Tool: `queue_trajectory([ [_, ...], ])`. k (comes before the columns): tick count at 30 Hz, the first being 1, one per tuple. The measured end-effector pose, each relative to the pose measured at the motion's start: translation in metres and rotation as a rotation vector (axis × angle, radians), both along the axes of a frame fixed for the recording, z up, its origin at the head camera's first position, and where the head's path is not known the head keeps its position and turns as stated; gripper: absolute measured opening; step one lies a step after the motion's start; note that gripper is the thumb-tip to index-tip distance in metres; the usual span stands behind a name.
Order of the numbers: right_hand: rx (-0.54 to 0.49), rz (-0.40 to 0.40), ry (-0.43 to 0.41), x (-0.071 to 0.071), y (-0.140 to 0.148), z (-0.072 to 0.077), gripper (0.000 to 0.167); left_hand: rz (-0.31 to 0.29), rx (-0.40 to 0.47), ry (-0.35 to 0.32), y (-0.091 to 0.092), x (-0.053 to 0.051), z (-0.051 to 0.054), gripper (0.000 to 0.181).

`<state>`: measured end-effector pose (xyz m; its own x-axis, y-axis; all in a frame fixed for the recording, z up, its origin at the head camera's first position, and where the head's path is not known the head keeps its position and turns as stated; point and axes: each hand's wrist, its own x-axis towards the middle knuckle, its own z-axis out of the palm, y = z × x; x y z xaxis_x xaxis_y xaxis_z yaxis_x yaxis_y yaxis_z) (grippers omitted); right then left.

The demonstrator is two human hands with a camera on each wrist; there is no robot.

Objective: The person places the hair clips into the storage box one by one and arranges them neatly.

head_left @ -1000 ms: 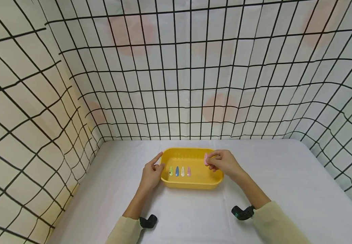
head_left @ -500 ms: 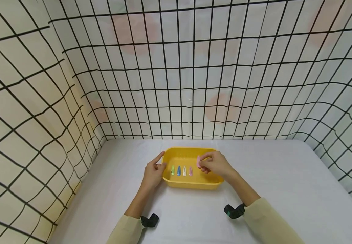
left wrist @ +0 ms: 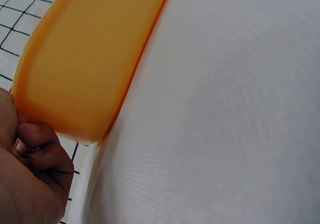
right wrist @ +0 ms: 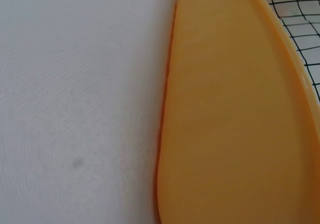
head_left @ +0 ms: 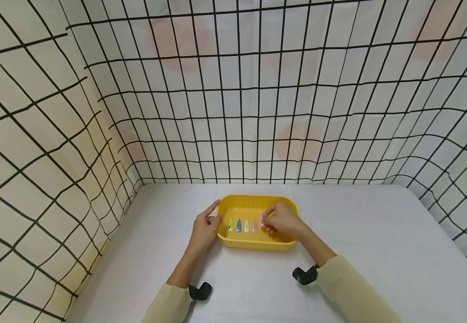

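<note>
A yellow plastic tray (head_left: 253, 245) sits on the white-covered table. My left hand (head_left: 204, 229) grips the tray's left end, thumb at the rim and index finger stretched along it. The left wrist view shows other fingers (left wrist: 50, 151) curled beside the tray's outer wall (left wrist: 90, 59). Inside the tray stands a row of snap hair clips: green (head_left: 231, 225), blue (head_left: 239, 225), white (head_left: 246, 225) and pink (head_left: 254, 226). Right of that row, my right hand (head_left: 285, 219) pinches another pink hair clip (head_left: 261, 220) low over the tray floor; its fingers partly cover it. Whether this clip touches the floor I cannot tell.
Black wire grid panels (head_left: 257, 112) backed by white cloth enclose the table (head_left: 363, 233) at the back and sides. Black wrist cameras (head_left: 200, 291) hang at both sleeves. Only the tray's outer wall (right wrist: 230, 109) and tabletop fill most of the right wrist view.
My right hand has moved left and down into the tray with the pink hair clip, to just right of the row. The left hand has kept its grip on the tray.
</note>
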<state>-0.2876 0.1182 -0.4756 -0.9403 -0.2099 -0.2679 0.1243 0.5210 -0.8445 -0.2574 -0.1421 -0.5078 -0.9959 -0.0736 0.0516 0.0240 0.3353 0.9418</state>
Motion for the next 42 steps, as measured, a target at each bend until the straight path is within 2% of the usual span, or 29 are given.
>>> queue_trajectory([
  [13,0.099,-0.013,-0.009,0.0039,-0.0044,-0.0031,0.010,0.006,-0.005,0.001,0.0008,0.0003,0.0008,0.053],
  [42,0.109,-0.009,0.014,0.0063,-0.0047,-0.0037,0.010,0.008,0.008,-0.002,0.0005,-0.0008,0.0005,0.052],
])
